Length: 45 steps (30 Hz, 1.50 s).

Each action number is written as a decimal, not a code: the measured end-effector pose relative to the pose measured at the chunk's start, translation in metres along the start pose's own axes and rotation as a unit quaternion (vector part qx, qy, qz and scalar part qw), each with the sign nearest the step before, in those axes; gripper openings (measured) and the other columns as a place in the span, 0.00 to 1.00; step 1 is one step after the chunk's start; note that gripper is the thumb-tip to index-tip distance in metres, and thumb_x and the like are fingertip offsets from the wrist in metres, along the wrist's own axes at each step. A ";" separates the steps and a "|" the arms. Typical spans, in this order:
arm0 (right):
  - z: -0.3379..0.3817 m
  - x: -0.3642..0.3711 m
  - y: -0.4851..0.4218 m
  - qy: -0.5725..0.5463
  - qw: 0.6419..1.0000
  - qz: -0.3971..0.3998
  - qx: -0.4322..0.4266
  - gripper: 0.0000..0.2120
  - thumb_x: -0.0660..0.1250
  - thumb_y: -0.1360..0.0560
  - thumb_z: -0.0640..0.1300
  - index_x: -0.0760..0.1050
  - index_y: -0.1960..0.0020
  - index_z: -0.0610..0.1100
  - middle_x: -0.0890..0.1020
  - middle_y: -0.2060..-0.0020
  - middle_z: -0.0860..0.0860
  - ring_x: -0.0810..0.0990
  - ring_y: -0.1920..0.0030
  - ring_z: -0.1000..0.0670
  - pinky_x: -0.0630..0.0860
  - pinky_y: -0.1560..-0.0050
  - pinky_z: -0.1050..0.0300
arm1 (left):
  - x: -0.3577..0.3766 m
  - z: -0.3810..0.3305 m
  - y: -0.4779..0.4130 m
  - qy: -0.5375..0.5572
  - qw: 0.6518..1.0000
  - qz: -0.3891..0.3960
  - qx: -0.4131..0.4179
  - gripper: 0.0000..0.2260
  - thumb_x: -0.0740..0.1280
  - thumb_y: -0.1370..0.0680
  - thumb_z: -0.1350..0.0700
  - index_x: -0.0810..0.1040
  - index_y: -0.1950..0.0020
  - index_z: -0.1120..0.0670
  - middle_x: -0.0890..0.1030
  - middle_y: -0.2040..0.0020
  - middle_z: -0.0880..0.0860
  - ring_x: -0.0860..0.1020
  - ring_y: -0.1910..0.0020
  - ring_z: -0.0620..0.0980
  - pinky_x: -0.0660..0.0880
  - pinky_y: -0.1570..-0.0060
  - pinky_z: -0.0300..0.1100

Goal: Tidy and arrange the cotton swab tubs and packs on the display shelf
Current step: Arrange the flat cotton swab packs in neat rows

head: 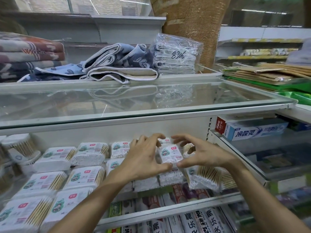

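While left hand (pixel 144 159), right hand (pixel 202 156) hold, pack (pixel 170 154) between.

Left hand (pixel 143 158) blocks whatever sits behind it. Tubs (pixel 19 146) at the left edge are cut off, smeared. Front-row packs (pixel 25 214) blur out low left. Small print on the upright pack (pixel 170 153): unreadable.

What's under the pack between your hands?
Another swab pack, white tips showing at its near edge. The held pack, left hand and right hand cover the rest; anything deeper is hidden.
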State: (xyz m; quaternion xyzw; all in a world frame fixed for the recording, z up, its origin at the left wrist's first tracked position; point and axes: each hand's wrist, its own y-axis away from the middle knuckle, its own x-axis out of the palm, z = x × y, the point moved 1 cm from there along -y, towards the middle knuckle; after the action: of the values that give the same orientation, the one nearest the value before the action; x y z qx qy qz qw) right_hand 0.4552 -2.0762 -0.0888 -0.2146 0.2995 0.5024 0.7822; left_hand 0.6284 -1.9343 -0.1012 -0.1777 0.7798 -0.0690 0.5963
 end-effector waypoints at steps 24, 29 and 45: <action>-0.071 -0.011 -0.029 0.084 0.973 -0.067 0.206 0.37 0.75 0.28 0.41 0.62 0.25 0.55 0.78 0.42 0.49 0.86 0.63 0.51 0.80 0.67 0.62 | -0.026 0.019 0.005 0.151 0.986 -0.055 -0.055 0.20 0.61 0.31 0.27 0.73 0.51 0.41 0.72 0.45 0.35 0.69 0.40 0.41 0.66 0.41 0.44; -0.062 -0.013 -0.027 0.035 0.978 -0.096 0.179 0.34 0.76 0.29 0.41 0.65 0.28 0.54 0.78 0.44 0.51 0.85 0.58 0.51 0.82 0.64 0.59 | -0.031 0.021 0.007 0.195 0.975 -0.080 -0.070 0.20 0.62 0.32 0.29 0.74 0.49 0.41 0.74 0.43 0.38 0.71 0.41 0.37 0.69 0.44 0.42; 0.023 -0.001 -0.022 -0.301 0.952 0.062 0.015 0.33 0.69 0.31 0.69 0.78 0.49 0.38 0.84 0.59 0.39 0.83 0.60 0.42 0.78 0.64 0.59 | -0.037 0.007 0.005 0.202 0.976 -0.076 0.016 0.15 0.69 0.22 0.48 0.75 0.36 0.46 0.80 0.42 0.41 0.76 0.43 0.39 0.71 0.47 0.35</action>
State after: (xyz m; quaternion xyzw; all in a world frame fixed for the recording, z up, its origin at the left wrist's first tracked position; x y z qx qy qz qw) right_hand 0.4814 -2.0708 -0.0703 -0.0225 0.0710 0.5865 0.8065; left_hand 0.6424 -1.9153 -0.0717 -0.2096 0.8672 -0.1610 0.4220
